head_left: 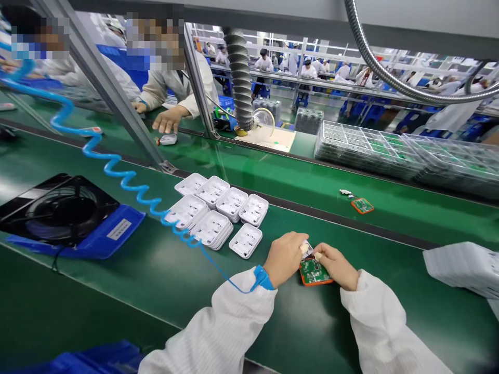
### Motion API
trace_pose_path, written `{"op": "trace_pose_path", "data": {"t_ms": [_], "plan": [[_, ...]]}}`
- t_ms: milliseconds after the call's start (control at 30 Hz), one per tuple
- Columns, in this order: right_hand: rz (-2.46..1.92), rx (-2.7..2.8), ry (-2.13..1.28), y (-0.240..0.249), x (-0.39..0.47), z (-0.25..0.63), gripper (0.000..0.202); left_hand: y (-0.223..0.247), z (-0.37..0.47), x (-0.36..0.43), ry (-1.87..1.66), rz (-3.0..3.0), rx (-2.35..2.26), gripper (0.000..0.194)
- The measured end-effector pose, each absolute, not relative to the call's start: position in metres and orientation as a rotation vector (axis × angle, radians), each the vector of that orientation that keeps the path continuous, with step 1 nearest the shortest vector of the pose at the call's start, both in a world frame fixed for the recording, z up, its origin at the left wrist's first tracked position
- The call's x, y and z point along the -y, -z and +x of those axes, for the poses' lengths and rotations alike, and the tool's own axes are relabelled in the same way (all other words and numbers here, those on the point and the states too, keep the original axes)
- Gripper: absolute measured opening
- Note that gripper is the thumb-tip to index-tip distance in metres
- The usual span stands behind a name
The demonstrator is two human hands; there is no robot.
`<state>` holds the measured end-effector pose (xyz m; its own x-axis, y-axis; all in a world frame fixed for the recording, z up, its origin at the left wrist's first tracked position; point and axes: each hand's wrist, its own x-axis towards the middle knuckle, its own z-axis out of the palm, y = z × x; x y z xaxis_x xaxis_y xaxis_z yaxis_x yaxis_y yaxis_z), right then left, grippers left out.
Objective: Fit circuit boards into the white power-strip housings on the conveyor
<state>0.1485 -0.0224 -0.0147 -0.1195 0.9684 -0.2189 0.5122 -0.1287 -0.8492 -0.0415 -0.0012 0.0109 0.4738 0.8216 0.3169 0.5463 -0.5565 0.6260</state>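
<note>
A green circuit board in an orange frame [314, 272] lies on the green bench mat [163, 275] in front of me. My left hand [286, 257] and my right hand [337, 266] meet over its far edge, fingertips capped in finger cots, pinching a small white part [307, 250] against the board. A blue wrist strap [262, 277] on my left wrist trails a coiled blue cord [117, 171] away to the left. Several white plastic shells [218, 213] lie just left of my hands.
A second orange-framed board [362, 205] lies on the conveyor belt [409, 208] beyond. A black and blue fan unit [66, 215] stands at left, stacked clear trays [374, 148] at back right, white sheets [463, 267] at right. Co-workers' hands [167, 120] rest across the line.
</note>
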Motion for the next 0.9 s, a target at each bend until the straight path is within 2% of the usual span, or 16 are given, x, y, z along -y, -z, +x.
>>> {"op": "trace_pose_path", "data": {"t_ms": [133,233,433,600,900], "plan": [[-1.659,1.633,-1.186,0.019,0.019,0.150,0.012,-0.025,-0.038,0.015,-0.729,2.583,-0.955,0.030],[-1.692,1.775,-1.058,0.013,0.022,0.148,0.011,-0.029,-0.036,0.017,-0.710,2.614,-0.880,0.031],[-1.603,2.205,-0.730,-0.013,0.035,0.139,0.023,-0.014,-0.045,-0.010,-0.778,1.850,-1.232,0.027],[-1.618,2.149,-0.843,-0.011,0.037,0.141,0.024,-0.006,-0.049,-0.017,-0.711,1.632,-1.221,0.025],[-1.718,1.786,-1.091,0.004,0.036,0.150,0.023,-0.034,-0.040,0.017,-0.826,2.288,-1.031,0.026]]}}
